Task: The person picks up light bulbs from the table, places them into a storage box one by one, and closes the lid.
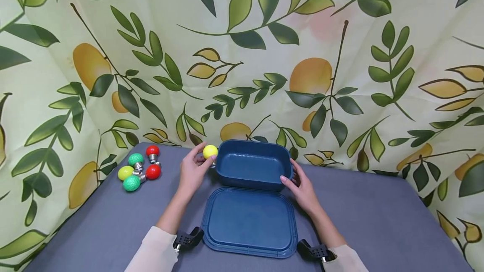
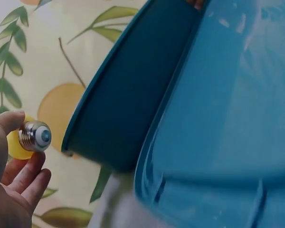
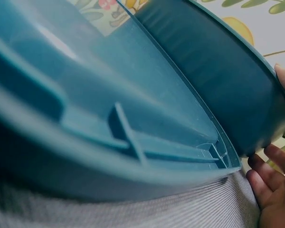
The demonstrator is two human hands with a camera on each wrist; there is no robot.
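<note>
My left hand [image 1: 192, 172] pinches a yellow light bulb [image 1: 210, 151] beside the left end of a blue plastic box [image 1: 245, 183]. In the left wrist view the bulb's metal screw base [image 2: 34, 137] points toward the box, with thumb and fingers around the yellow globe. My right hand [image 1: 302, 189] grips the box's right end, thumb at the rim; the right wrist view shows fingers [image 3: 265, 176] low against its outer wall. The box interior visible in the head view holds nothing. Directly in front of it lies a flat blue lid [image 1: 249, 221].
On the left of the grey table [image 1: 359, 213] several more bulbs lie in a cluster: red bulbs [image 1: 153, 171], green bulbs [image 1: 131, 183] and a yellow one [image 1: 125, 173]. A leaf-patterned cloth [image 1: 264, 62] hangs behind the table and along its sides.
</note>
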